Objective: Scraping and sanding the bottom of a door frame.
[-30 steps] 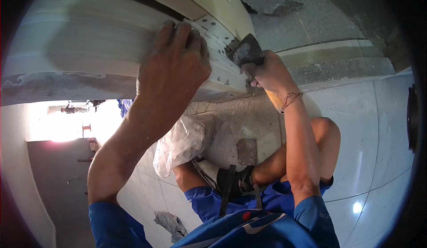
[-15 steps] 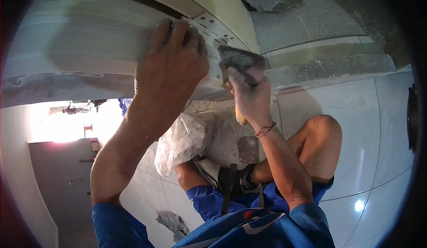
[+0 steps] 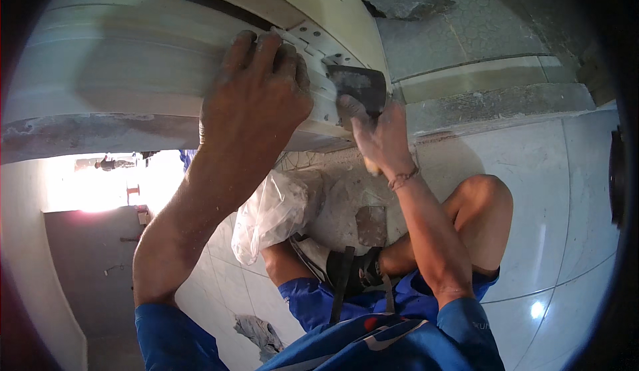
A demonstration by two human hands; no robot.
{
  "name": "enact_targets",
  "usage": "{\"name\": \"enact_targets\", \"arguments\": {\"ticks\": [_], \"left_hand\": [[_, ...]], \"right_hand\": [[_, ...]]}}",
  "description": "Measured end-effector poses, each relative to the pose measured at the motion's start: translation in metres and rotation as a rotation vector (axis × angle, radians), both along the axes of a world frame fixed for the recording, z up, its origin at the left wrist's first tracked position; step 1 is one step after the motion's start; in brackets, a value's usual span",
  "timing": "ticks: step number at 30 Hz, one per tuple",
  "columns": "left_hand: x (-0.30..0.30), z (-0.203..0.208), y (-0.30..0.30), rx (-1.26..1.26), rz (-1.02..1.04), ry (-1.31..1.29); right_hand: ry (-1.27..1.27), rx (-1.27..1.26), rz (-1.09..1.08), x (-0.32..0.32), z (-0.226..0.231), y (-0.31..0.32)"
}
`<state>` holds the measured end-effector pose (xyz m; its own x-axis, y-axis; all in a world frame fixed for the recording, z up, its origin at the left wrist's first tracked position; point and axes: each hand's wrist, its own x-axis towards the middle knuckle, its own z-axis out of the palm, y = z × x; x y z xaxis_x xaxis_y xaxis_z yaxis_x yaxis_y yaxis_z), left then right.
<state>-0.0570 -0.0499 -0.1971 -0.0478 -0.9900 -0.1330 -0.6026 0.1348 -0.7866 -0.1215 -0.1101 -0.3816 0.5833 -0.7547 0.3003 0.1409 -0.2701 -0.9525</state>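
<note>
- Tool with dark, squared blade and yellow handle [image 3: 359, 81]: since a second ago it has swung leftward, its blade now overlapping the white, screw-dotted metal plate [image 3: 311, 39].
- Right hand [image 3: 383, 134]: clamped round the tool near its blade.
- Left hand [image 3: 258, 98]: unmoved, fingers curled on the long, pale, ridged panel [image 3: 133, 58]; grip firmness cannot be told.
- Meaning: contact, if any, seemingly falls nearer the left hand.
</note>
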Motion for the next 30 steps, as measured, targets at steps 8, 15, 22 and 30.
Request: {"name": "enact_targets", "arguments": {"ticks": [8, 15, 22, 30], "left_hand": [[0.001, -0.003, 0.0, -0.025, -0.029, -0.037], [-0.001, 0.001, 0.005, 0.027, 0.042, -0.039], [-0.008, 0.002, 0.0, 0.063, 0.09, -0.072], [-0.017, -0.005, 0.006, -0.056, 0.044, 0.201]], "right_hand": [[-0.141, -0.169, -0.178, 0.005, -0.011, -0.006], [0.047, 0.254, 0.155, -0.009, 0.02, 0.001], [-0.475, 0.559, -0.093, -0.002, 0.006, 0.033], [-0.118, 0.217, 0.159, -0.024, -0.008, -0.014]]}}
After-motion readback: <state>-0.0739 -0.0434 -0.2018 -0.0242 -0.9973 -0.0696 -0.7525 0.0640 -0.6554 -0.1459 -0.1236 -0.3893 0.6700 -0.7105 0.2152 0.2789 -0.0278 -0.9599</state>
